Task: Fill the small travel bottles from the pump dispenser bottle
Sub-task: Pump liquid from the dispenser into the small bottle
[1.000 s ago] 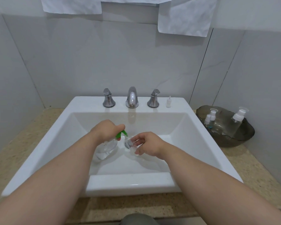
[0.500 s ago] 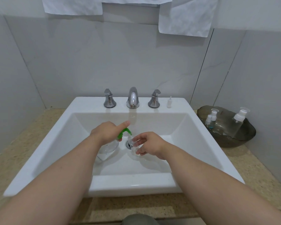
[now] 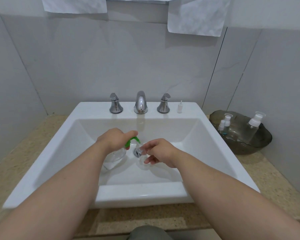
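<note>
White basin (image 3: pixel 215 146) set in a speckled worktop (image 3: pixel 260 172); over its drain, the left hand (image 3: pixel 113 140) grips a clear pump dispenser bottle (image 3: pixel 115 157), forefinger on the green pump head (image 3: pixel 132 141); the right hand (image 3: pixel 160 150) pinches a tilted small travel bottle (image 3: pixel 141 150) just under the spout.

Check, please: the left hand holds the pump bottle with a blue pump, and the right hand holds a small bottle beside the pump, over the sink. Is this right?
Not quite. The head view shows the pump is green, not blue. The rest stands: the left hand holds the pump bottle, and the right hand holds the small bottle beside the pump, over the sink.
</note>
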Action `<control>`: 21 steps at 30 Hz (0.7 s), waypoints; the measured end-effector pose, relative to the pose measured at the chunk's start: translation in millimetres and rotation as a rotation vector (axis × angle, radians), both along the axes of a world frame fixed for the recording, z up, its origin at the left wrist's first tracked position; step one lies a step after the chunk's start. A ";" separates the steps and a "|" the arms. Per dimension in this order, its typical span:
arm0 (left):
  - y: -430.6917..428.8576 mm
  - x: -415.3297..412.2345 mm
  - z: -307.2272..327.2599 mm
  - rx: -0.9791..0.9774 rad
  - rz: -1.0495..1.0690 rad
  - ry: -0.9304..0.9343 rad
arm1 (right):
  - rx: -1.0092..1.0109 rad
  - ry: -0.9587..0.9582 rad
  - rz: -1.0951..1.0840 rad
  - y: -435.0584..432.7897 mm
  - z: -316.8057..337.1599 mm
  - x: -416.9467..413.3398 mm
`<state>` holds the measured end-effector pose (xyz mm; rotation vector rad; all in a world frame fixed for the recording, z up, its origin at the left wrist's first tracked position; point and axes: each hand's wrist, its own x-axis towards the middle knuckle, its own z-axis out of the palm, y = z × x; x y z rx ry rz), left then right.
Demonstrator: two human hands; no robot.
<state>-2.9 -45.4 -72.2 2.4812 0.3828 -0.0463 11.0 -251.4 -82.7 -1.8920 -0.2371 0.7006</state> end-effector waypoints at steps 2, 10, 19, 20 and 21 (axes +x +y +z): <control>0.9 0.8 -0.9 -0.005 -0.003 0.002 | 0.009 0.007 0.000 0.1 -1.6 1.0; 2.2 2.4 -1.1 -0.035 -0.004 0.015 | 0.038 0.008 0.004 -0.9 -3.4 2.8; 4.5 4.6 -1.3 -0.083 0.002 0.040 | 0.055 0.007 0.028 -0.8 -7.9 5.1; 4.9 4.9 -1.9 -0.092 -0.002 0.040 | 0.059 0.008 0.030 -0.9 -8.3 5.0; 5.3 5.2 -2.2 -0.101 -0.009 0.039 | 0.061 0.008 0.032 -0.8 -8.9 5.3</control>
